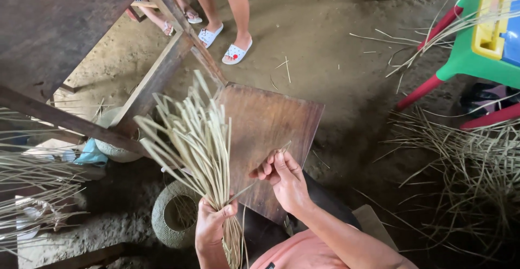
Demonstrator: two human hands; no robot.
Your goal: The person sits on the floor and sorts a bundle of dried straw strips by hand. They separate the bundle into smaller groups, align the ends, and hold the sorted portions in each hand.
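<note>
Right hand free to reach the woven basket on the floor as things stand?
Probably not directly. The right hand is pinching a single strip, and the woven basket sits low to the left, behind the left hand and its bundle of strips, which cross the path.

Strip bundle in left hand, board behind; basket prob. below-left.

A dirt floor carries loose straw, a woven basket and a wooden board.
</note>
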